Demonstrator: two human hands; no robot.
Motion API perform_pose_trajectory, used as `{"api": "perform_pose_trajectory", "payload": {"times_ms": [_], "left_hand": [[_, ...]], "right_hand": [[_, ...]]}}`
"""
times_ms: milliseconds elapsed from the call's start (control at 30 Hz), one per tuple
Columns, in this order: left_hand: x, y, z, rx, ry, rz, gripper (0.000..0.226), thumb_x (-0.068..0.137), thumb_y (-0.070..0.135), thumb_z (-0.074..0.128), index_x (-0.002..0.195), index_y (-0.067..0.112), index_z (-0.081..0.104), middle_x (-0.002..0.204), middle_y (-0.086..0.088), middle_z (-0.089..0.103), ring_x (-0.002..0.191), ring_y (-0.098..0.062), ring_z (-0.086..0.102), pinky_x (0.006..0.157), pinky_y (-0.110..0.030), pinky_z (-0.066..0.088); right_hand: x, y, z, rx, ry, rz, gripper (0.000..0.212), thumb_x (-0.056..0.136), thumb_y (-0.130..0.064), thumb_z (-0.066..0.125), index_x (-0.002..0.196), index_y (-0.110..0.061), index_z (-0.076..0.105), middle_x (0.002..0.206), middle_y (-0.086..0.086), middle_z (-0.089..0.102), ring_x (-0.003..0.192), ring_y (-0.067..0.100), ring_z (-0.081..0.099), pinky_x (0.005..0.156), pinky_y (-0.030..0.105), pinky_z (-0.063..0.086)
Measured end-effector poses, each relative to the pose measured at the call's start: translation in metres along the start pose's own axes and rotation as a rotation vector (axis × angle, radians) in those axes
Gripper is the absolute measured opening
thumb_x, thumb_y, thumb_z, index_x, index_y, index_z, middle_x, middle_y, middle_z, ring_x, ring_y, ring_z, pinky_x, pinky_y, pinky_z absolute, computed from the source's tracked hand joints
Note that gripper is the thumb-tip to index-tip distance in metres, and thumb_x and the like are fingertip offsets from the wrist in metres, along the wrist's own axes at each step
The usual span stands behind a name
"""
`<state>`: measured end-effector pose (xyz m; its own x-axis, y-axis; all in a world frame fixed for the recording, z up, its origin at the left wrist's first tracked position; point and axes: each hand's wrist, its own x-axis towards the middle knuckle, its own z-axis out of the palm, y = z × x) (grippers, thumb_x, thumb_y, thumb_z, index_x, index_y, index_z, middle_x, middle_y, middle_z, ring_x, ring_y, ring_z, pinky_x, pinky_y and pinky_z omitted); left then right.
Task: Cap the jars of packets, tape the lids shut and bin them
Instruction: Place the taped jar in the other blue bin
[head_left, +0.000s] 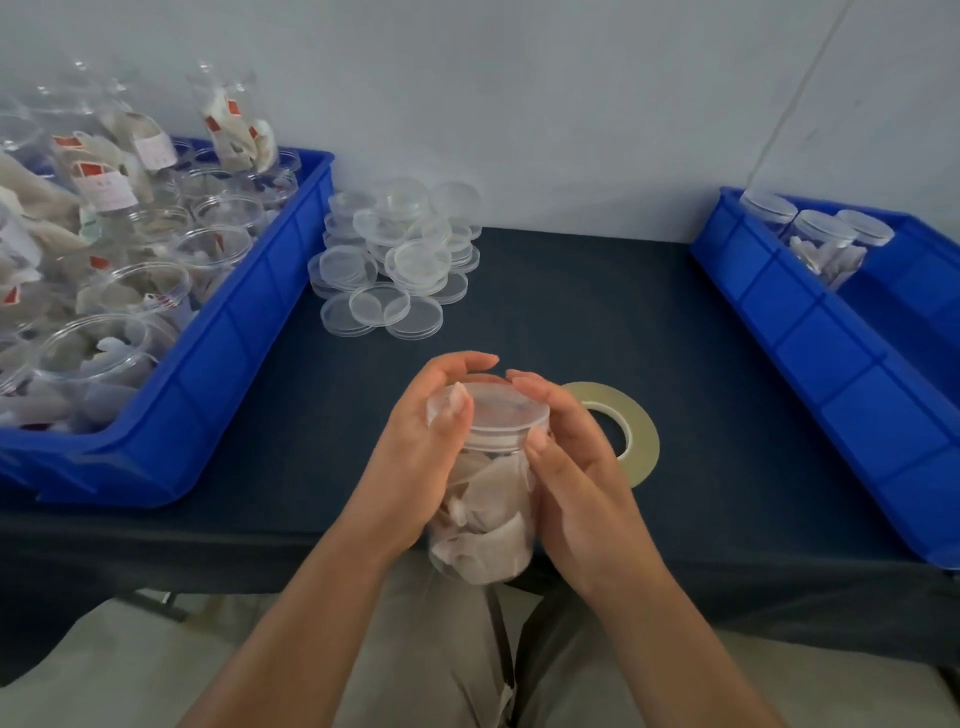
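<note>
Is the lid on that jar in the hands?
On: the lid covers the mouth of the jar. Whether it is tight, cannot tell.

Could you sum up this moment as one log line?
step: capping | left-hand grip: round jar | right-hand grip: round jar, fingers on lid | tape roll: lying on table

The big blue plastic bin on the left (218, 364) runs off the left edge, and the open clear jars in it (130, 291) are smeary, so their labels can't be read. The blue plastic bin on the right (831, 353) gets chopped by the right edge too. The cream ring of tape (644, 441) sits half hidden behind the right-hand grip (571, 467). The left-hand grip (415, 457) covers one side of the clear plastic jar of pale packets (488, 514). Any tape on its clear round lid (511, 410)? Can't tell.
</note>
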<state>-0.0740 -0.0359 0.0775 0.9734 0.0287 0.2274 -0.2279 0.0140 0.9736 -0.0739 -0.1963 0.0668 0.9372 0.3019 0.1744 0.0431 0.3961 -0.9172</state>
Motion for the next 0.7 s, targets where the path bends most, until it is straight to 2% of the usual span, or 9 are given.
{"api": "perform_pose_trajectory", "payload": {"times_ms": [100, 200, 300, 400, 467, 533, 567, 700], "left_hand": [[-0.001, -0.005, 0.0, -0.037, 0.006, -0.013, 0.071, 0.09, 0.086, 0.048, 0.129, 0.03, 0.064, 0.124, -0.006, 0.073, 0.112, -0.028, 0.074, 0.09, -0.04, 0.062], [0.0, -0.007, 0.0, -0.018, 0.037, -0.02, 0.055, 0.096, 0.078, 0.043, 0.126, 0.038, 0.065, 0.124, -0.001, 0.073, 0.113, -0.026, 0.073, 0.092, -0.046, 0.062], [0.001, -0.005, 0.0, 0.05, 0.046, 0.01, 0.053, 0.097, 0.08, 0.042, 0.126, 0.043, 0.064, 0.123, 0.005, 0.072, 0.112, -0.019, 0.073, 0.089, -0.033, 0.061], [0.004, -0.004, 0.001, 0.073, 0.032, 0.017, 0.043, 0.101, 0.07, 0.04, 0.124, 0.043, 0.064, 0.122, 0.007, 0.073, 0.112, -0.016, 0.072, 0.087, -0.032, 0.061], [0.005, -0.003, -0.001, 0.095, 0.038, 0.028, 0.038, 0.102, 0.064, 0.037, 0.122, 0.045, 0.064, 0.121, 0.008, 0.072, 0.113, -0.014, 0.071, 0.088, -0.026, 0.059], [0.007, -0.002, -0.005, 0.132, 0.053, 0.052, 0.037, 0.103, 0.062, 0.035, 0.12, 0.047, 0.064, 0.12, 0.011, 0.072, 0.111, -0.011, 0.071, 0.085, -0.019, 0.057], [0.008, -0.001, -0.006, 0.139, 0.059, 0.063, 0.038, 0.103, 0.063, 0.034, 0.12, 0.048, 0.064, 0.121, 0.012, 0.072, 0.11, -0.009, 0.071, 0.084, -0.017, 0.057], [0.006, 0.0, 0.003, 0.112, 0.037, 0.067, 0.044, 0.105, 0.067, 0.029, 0.13, 0.049, 0.061, 0.128, 0.012, 0.07, 0.114, -0.008, 0.071, 0.084, -0.028, 0.059]], "right_hand": [[-0.001, 0.0, -0.003, -0.024, 0.001, 0.027, 0.061, 0.097, -0.044, 0.075, 0.148, -0.017, 0.058, 0.146, 0.016, 0.061, 0.137, 0.038, 0.057, 0.113, 0.053, 0.048], [-0.001, 0.001, -0.004, -0.184, 0.007, 0.011, 0.056, 0.102, -0.051, 0.065, 0.153, -0.029, 0.054, 0.151, 0.004, 0.06, 0.142, 0.029, 0.055, 0.12, 0.055, 0.043], [0.002, 0.003, -0.003, -0.249, 0.023, -0.012, 0.057, 0.101, -0.055, 0.065, 0.154, -0.037, 0.052, 0.157, -0.007, 0.055, 0.146, 0.023, 0.052, 0.119, 0.053, 0.043], [0.004, 0.002, -0.007, -0.219, 0.005, 0.004, 0.053, 0.104, -0.044, 0.063, 0.155, -0.036, 0.051, 0.159, -0.009, 0.053, 0.147, 0.02, 0.05, 0.12, 0.053, 0.041], [0.005, -0.004, -0.011, -0.239, -0.039, 0.045, 0.055, 0.106, -0.039, 0.06, 0.159, -0.033, 0.045, 0.16, -0.012, 0.052, 0.149, 0.016, 0.048, 0.122, 0.044, 0.041], [0.006, -0.014, -0.016, -0.363, -0.082, 0.077, 0.059, 0.107, -0.038, 0.059, 0.162, -0.03, 0.039, 0.156, -0.018, 0.054, 0.146, 0.007, 0.05, 0.117, 0.027, 0.044], [0.007, -0.019, -0.02, -0.438, -0.105, 0.081, 0.063, 0.105, -0.037, 0.061, 0.163, -0.03, 0.037, 0.154, -0.02, 0.056, 0.144, 0.006, 0.052, 0.115, 0.025, 0.045], [0.008, -0.037, -0.025, -0.689, -0.144, 0.087, 0.094, 0.082, -0.045, 0.089, 0.16, -0.038, 0.038, 0.15, -0.021, 0.057, 0.139, 0.007, 0.056, 0.115, 0.039, 0.049]]}}
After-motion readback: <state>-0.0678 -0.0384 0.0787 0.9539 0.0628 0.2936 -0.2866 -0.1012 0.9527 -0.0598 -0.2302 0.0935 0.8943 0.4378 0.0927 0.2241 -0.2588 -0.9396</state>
